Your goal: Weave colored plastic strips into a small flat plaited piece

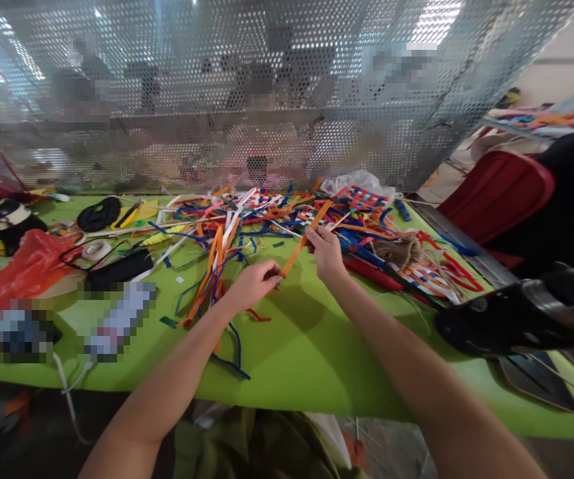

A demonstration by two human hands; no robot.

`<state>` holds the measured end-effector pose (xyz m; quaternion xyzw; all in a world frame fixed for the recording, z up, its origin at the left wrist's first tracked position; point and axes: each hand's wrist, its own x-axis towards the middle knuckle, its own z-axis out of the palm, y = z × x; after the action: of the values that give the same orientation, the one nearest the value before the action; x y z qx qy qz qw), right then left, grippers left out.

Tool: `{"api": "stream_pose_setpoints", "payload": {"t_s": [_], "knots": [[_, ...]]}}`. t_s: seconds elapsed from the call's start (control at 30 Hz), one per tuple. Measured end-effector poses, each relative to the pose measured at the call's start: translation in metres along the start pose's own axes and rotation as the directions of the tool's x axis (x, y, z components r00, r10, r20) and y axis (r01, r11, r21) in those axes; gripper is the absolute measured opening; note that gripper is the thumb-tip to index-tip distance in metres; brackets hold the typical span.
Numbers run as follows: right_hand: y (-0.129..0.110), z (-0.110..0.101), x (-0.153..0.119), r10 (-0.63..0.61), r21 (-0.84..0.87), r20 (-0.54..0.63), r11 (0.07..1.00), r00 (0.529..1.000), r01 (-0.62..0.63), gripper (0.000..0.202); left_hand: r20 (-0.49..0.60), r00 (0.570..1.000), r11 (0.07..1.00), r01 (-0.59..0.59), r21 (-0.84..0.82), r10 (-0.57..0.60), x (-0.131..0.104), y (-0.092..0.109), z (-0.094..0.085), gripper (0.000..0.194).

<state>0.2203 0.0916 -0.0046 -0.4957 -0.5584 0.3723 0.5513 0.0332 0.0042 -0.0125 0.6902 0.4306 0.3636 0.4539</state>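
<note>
An orange strip (295,255) runs slantwise between my two hands, above the green tabletop (311,359). My left hand (261,281) is closed on its lower end. Higher up, my right hand (324,247) pinches the same strip, and a length of it sticks out past the fingers. Just left of my left hand lies a bundle of orange, white and blue strips (215,266). Behind both hands spreads a tangled heap of coloured strips (271,214), with woven checkered pieces (364,197) among them.
Twine (397,250) lies right of the heap. A black bottle (496,316) rests on its side at the right edge. To the left are a red plastic bag (27,266), a tape roll (96,250), a yellow cutter (128,214) and a power strip (122,322). A perforated metal screen (227,133) stands behind.
</note>
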Motion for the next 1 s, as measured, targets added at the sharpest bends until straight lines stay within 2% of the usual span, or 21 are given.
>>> {"api": "stream_pose_setpoints", "payload": {"t_s": [0.13, 0.2, 0.3, 0.47, 0.67, 0.73, 1.0], "knots": [[0.013, 0.005, -0.001, 0.004, -0.065, 0.009, 0.998, 1.0, -0.003, 0.042, 0.063, 0.996, 0.986, -0.057, -0.155, 0.067, -0.003, 0.004, 0.007, 0.003], [0.018, 0.008, -0.002, 0.004, -0.098, 0.016, 0.995, 1.0, -0.003, 0.041, 0.094, 0.993, 0.983, -0.054, -0.177, 0.072, -0.005, 0.007, 0.009, 0.006], [0.021, 0.011, -0.003, -0.002, -0.134, 0.014, 0.991, 1.0, 0.004, 0.04, 0.11, 0.993, 0.995, -0.021, -0.103, 0.032, -0.008, 0.013, 0.01, 0.01], [0.02, 0.004, -0.002, -0.02, -0.155, -0.011, 0.988, 1.0, 0.018, 0.034, 0.07, 0.997, 0.996, -0.021, 0.085, 0.015, -0.011, 0.022, 0.008, 0.016], [0.025, -0.006, 0.009, -0.007, -0.089, -0.075, 0.996, 0.997, 0.0, 0.035, 0.147, 0.989, 0.999, 0.016, 0.041, -0.022, -0.013, 0.021, 0.002, 0.015], [0.025, -0.01, 0.013, 0.01, -0.052, -0.097, 0.999, 0.995, -0.015, 0.037, 0.18, 0.983, 1.0, 0.025, 0.013, -0.026, -0.013, 0.02, -0.002, 0.021], [0.02, -0.018, 0.022, 0.031, 0.066, -0.115, 0.998, 0.993, -0.024, 0.037, 0.135, 0.987, 0.988, 0.106, -0.11, -0.09, -0.007, 0.009, -0.017, 0.034]]}}
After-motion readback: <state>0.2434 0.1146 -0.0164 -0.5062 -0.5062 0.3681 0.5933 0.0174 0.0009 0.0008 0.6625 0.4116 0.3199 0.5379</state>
